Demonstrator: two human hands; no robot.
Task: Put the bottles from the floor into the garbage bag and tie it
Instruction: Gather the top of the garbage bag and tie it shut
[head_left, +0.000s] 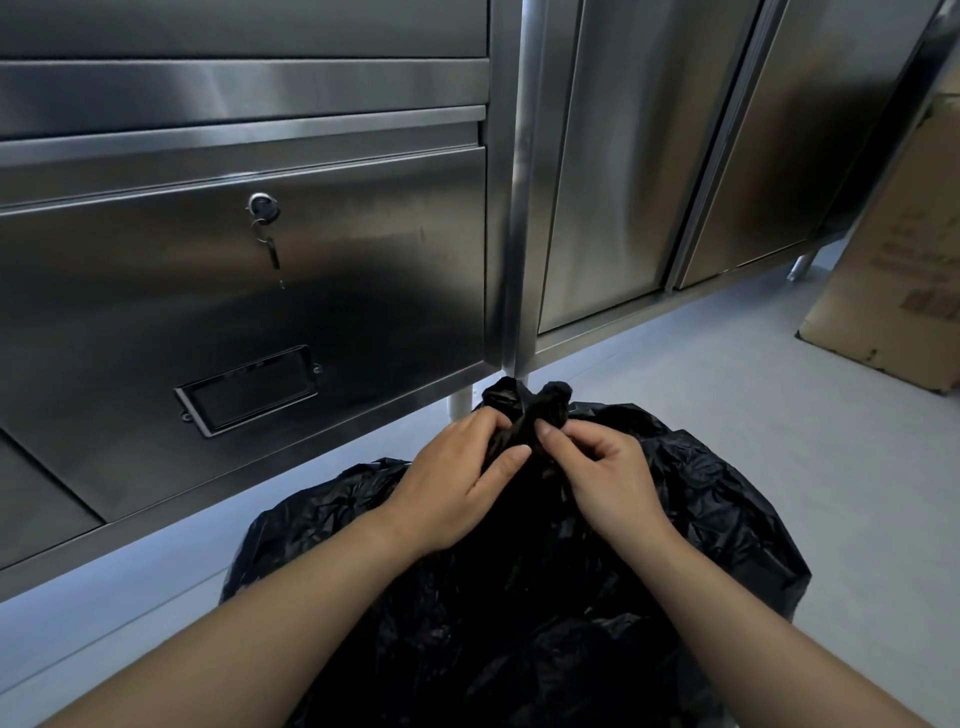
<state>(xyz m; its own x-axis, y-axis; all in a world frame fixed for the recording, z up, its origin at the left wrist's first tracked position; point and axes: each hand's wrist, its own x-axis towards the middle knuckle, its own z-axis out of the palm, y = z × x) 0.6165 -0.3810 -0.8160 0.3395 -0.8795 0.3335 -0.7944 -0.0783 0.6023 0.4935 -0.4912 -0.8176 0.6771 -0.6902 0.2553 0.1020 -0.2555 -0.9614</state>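
Observation:
A black garbage bag bulges on the grey floor in front of me, its mouth gathered into two twisted ends that stick up at the top. My left hand pinches the gathered plastic from the left. My right hand grips it from the right, thumb and fingers pressed on the twist. Both hands meet at the bag's neck. No bottle is visible; whatever is inside the bag is hidden.
A stainless steel cabinet with a key in its lock stands close behind the bag. More steel doors run to the right. A cardboard box stands at the far right on the grey floor.

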